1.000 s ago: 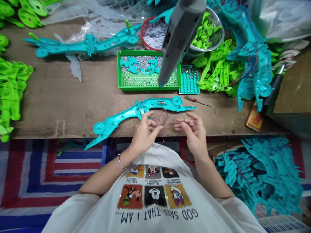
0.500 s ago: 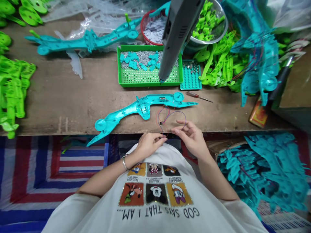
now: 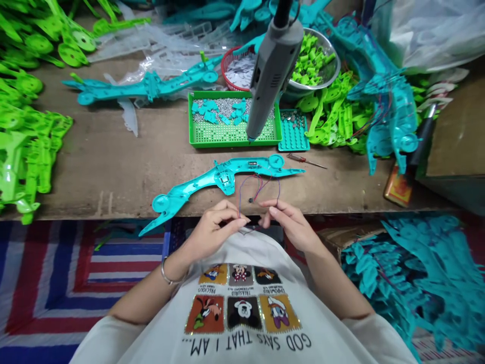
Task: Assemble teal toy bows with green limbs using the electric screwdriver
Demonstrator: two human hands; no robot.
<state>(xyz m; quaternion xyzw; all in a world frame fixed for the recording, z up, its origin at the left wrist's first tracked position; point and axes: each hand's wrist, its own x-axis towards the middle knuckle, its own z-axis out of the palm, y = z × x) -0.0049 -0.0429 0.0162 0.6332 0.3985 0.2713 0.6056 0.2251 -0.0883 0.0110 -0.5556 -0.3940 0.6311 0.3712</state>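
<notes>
Thin wires [image 3: 240,197] are pinched by the left hand [image 3: 220,222] and, it seems, the right hand [image 3: 290,222], held a little apart. The blue-green shell [image 3: 226,184] is laid open on the tabletop [image 3: 113,167], just past them. The work looks partly done: a metal part [image 3: 252,164] is set inside, but the wires are not tucked in.

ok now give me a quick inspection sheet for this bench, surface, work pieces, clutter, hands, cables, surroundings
Surface: brown bench top, pale marks near its front edge
Work pieces: turquoise bow-shaped part, left tip past the bench edge
Clutter: screwdriver near its right end, green tray behind, lime-green parts piled at both sides
Hands: left hand pinches thin wires; right hand at a wire, grip unclear
Cables: thin wires, red and blue, loop near the part; small dark piece among them
Surroundings: grey tool over the tray; striped cloth below left
</notes>
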